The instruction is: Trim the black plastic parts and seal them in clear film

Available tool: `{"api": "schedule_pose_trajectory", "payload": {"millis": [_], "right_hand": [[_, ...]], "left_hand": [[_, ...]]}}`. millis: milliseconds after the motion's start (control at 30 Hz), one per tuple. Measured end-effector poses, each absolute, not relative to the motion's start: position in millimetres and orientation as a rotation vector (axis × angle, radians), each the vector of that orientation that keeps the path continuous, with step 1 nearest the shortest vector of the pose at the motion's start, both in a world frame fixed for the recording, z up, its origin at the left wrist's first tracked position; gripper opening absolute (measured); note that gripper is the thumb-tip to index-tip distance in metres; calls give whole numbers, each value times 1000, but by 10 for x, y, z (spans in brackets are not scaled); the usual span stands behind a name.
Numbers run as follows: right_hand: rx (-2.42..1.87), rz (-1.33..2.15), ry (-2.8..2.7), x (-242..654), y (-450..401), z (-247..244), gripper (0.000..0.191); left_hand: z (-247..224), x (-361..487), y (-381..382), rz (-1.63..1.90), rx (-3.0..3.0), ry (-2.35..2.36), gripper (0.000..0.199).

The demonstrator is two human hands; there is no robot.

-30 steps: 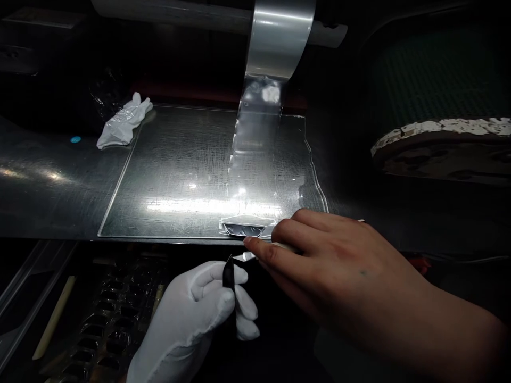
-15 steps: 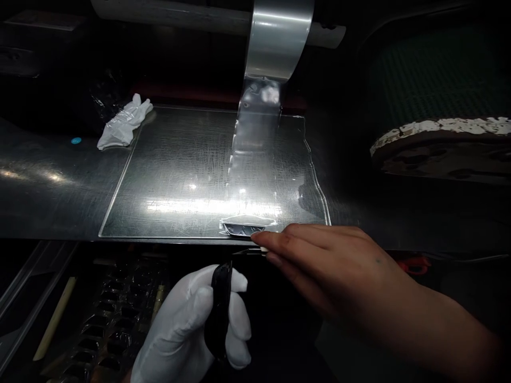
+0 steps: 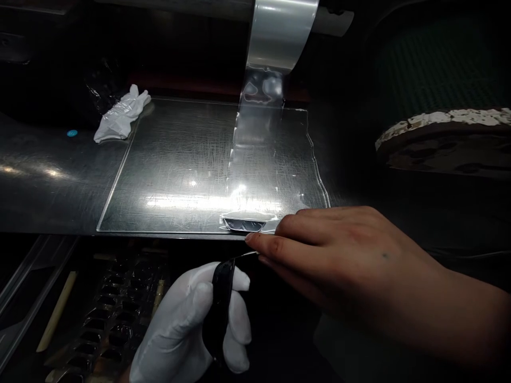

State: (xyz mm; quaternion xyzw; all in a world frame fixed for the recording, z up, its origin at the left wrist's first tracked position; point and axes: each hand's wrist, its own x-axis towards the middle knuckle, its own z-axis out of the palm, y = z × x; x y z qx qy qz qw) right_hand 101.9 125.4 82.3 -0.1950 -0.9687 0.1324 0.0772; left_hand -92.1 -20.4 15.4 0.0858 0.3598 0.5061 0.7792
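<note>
My left hand (image 3: 179,324), in a white glove, grips a glossy black curved piece (image 3: 217,308) upright between thumb and fingers. My bare right hand (image 3: 331,255) pinches a craft knife, whose thin pointed blade (image 3: 244,255) reaches left to the top end of the black piece; its handle is mostly hidden by the fingers. Just above the right fingertips, a dark boat-shaped patch (image 3: 243,224) with pale film round it lies at the front edge of a scratched clear sheet (image 3: 171,159). A strip of clear film (image 3: 255,127) runs back from there.
The film comes off a wide roll (image 3: 281,32) on a bar at the back. A crumpled white glove (image 3: 122,117) lies at the sheet's left corner. Below the table edge sits a clear tray (image 3: 99,324) with several dark hollows. A large green drum-like object (image 3: 443,80) stands right.
The knife has moved down and left, so its blade tip now meets the black piece's top end. My left hand keeps its hold. The whole view has shifted slightly.
</note>
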Motion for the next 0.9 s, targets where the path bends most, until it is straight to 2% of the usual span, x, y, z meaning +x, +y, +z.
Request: {"api": "schedule_pose_trajectory", "payload": {"millis": [100,267,567,900], "right_hand": [[-549,380,-2938,1012,1276,828,17],[-506,276,-2951,1024,1319,818,24],[-504,413,-2929,1049,1308,841,21],[-493,345,-2912,1045,1306,808,21]], "left_hand": [[162,-925,-197,1080,175,785,38],[165,-931,-182,1085,213,761,38],[212,-901,-177,1075,142,750,40],[169,-906,-198,1102,159,708,37]]}}
